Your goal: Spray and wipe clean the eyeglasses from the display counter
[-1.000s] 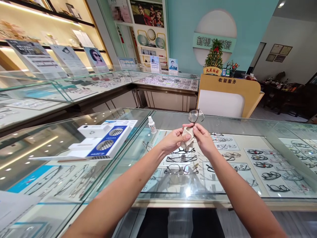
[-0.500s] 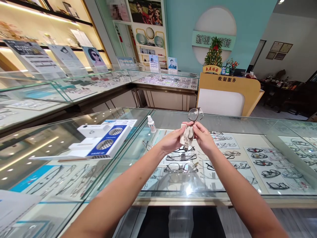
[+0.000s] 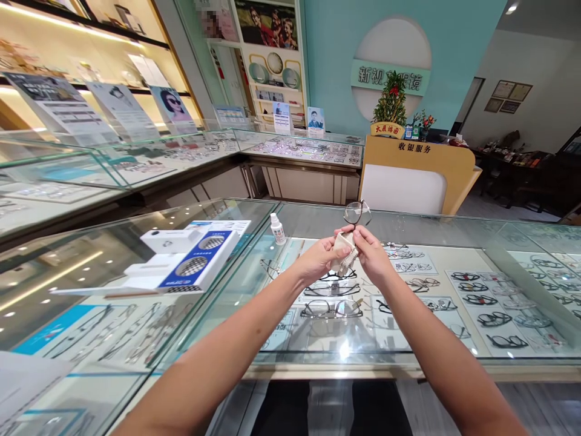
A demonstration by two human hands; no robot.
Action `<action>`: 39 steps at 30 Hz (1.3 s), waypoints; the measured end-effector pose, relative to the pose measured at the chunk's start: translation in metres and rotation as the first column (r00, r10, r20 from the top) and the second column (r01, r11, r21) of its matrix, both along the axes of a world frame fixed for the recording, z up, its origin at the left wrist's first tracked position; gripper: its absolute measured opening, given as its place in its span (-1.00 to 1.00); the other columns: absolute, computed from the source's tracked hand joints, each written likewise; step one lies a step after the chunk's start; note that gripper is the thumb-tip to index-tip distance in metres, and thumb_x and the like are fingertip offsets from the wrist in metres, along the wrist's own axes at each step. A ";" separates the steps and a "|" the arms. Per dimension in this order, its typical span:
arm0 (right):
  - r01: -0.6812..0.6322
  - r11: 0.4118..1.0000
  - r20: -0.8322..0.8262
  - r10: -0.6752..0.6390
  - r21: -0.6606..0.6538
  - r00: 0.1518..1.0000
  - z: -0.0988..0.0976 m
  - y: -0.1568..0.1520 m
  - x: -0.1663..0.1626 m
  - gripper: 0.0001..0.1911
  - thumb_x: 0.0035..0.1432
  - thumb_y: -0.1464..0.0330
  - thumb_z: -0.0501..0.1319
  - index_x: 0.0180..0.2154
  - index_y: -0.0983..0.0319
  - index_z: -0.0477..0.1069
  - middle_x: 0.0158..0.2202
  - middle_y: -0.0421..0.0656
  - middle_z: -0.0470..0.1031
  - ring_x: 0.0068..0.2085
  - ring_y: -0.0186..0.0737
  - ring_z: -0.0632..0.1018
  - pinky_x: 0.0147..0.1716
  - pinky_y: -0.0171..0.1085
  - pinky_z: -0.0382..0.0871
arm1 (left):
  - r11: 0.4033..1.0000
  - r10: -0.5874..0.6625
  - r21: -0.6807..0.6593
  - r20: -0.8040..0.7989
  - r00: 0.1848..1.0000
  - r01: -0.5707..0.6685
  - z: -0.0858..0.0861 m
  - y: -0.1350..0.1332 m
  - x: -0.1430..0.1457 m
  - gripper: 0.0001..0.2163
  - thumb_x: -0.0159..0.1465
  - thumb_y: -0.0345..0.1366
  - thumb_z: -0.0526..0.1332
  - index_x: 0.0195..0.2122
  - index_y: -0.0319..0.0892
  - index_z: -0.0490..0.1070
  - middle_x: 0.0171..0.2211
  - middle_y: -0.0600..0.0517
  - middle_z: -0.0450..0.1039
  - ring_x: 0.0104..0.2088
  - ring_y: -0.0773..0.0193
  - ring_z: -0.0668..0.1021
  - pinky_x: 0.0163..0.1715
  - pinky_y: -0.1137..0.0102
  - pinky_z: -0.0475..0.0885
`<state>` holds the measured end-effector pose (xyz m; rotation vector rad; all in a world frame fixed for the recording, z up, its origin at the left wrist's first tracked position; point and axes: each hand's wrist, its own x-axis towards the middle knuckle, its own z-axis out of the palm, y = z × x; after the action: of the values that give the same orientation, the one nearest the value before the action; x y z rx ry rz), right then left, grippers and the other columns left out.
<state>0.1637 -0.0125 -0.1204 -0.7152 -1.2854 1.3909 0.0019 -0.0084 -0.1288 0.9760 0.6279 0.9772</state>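
Note:
Above the glass counter, my left hand (image 3: 321, 257) is closed on a cream cleaning cloth (image 3: 344, 245), its thumb pressed over the folds. Close beside it, my right hand (image 3: 371, 251) grips a pair of eyeglasses (image 3: 352, 213) low down, with the lenses standing up above my fingers. The cloth sits between the two hands, against the lower part of the glasses; the parts inside my grip are hidden. A white dropper-like bottle (image 3: 276, 229) stands on the glass to the left of my hands.
Eyeglass frames (image 3: 331, 309) lie in rows inside the glass display counter (image 3: 313, 357). A blue and white box (image 3: 197, 260) rests on the counter at left, and white paper (image 3: 27, 384) is at the near left. Beyond stand more showcases and a yellow cashier desk (image 3: 408, 158).
My left thumb has shifted right across the cloth, and the cloth has refolded between my hands. The glasses have turned slightly and stay in my right hand.

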 end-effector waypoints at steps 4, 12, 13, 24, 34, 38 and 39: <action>-0.011 1.000 -0.030 0.010 -0.016 1.000 0.003 -0.003 0.000 -0.45 0.04 -0.21 0.46 -0.17 0.08 0.63 -0.03 -0.17 0.73 -0.42 -0.32 0.42 -0.42 -0.28 0.34 | 0.998 -0.066 0.005 -0.006 0.998 0.066 0.000 0.000 -0.001 -0.48 -0.08 -0.04 0.71 -0.28 -0.29 0.61 -0.38 -0.01 0.59 -0.38 0.31 0.57 -0.34 0.42 0.43; -0.058 0.996 -0.099 0.052 -0.060 0.994 0.014 -0.010 0.002 -0.55 0.02 -0.10 0.52 -0.22 0.06 0.65 0.06 -0.18 0.71 -0.29 -0.27 0.53 -0.40 -0.32 0.38 | 0.983 -0.180 -0.002 0.121 0.976 0.182 -0.008 0.004 0.001 -0.47 0.11 0.15 0.57 -0.20 -0.26 0.66 -0.28 -0.09 0.66 -0.30 0.23 0.63 -0.29 0.41 0.50; -0.058 0.997 -0.092 0.053 -0.057 0.994 0.013 -0.010 0.002 -0.55 0.03 -0.10 0.52 -0.21 0.06 0.65 0.01 -0.17 0.71 -0.29 -0.26 0.53 -0.39 -0.31 0.38 | 0.984 -0.178 0.004 0.111 0.978 0.179 -0.008 0.004 0.000 -0.48 0.10 0.13 0.58 -0.22 -0.27 0.65 -0.32 -0.07 0.64 -0.33 0.25 0.62 -0.31 0.42 0.49; -0.061 0.997 -0.125 0.054 -0.054 0.991 0.005 -0.006 -0.002 -0.49 -0.01 -0.15 0.53 -0.19 0.08 0.66 -0.06 -0.17 0.72 -0.30 -0.27 0.55 -0.36 -0.31 0.41 | 0.998 0.046 0.054 -0.009 0.999 -0.046 0.007 -0.009 0.005 -0.37 -0.12 -0.12 0.73 -0.07 -0.26 0.59 -0.38 0.06 0.59 -0.37 0.28 0.59 -0.34 0.43 0.43; -0.080 0.996 -0.135 0.075 -0.036 0.988 0.003 -0.009 -0.009 -0.50 0.05 -0.14 0.49 -0.16 0.08 0.70 -0.05 -0.15 0.74 -0.07 -0.07 0.68 -0.01 -0.16 0.53 | 0.960 0.278 0.044 -0.025 0.960 -0.277 0.015 -0.024 0.018 -0.38 -0.24 -0.07 0.72 -0.22 -0.27 0.59 -0.45 0.10 0.54 -0.47 0.35 0.50 -0.44 0.43 0.39; -0.068 0.998 -0.102 0.066 -0.014 0.993 0.003 -0.010 -0.010 -0.50 0.09 -0.15 0.44 -0.17 0.09 0.70 -0.07 -0.13 0.75 -0.04 -0.02 0.68 0.01 -0.13 0.52 | 0.961 0.278 -0.003 0.032 0.960 -0.278 0.017 -0.024 0.020 -0.41 -0.26 -0.03 0.72 -0.34 -0.26 0.54 -0.51 0.12 0.49 -0.49 0.37 0.48 -0.44 0.45 0.36; -0.069 0.998 -0.099 0.067 -0.011 0.993 0.003 -0.010 -0.010 -0.50 0.09 -0.15 0.44 -0.17 0.09 0.70 -0.06 -0.12 0.75 -0.02 -0.01 0.68 0.03 -0.12 0.52 | 0.957 0.290 0.003 0.043 0.956 -0.290 0.016 -0.023 0.021 -0.41 -0.24 0.00 0.71 -0.33 -0.26 0.54 -0.51 0.13 0.48 -0.48 0.38 0.48 -0.44 0.45 0.36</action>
<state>0.1536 -0.0227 -0.1171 -0.6094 -1.2332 1.4734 0.0226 -0.0318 -0.1124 0.8831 0.7453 1.2583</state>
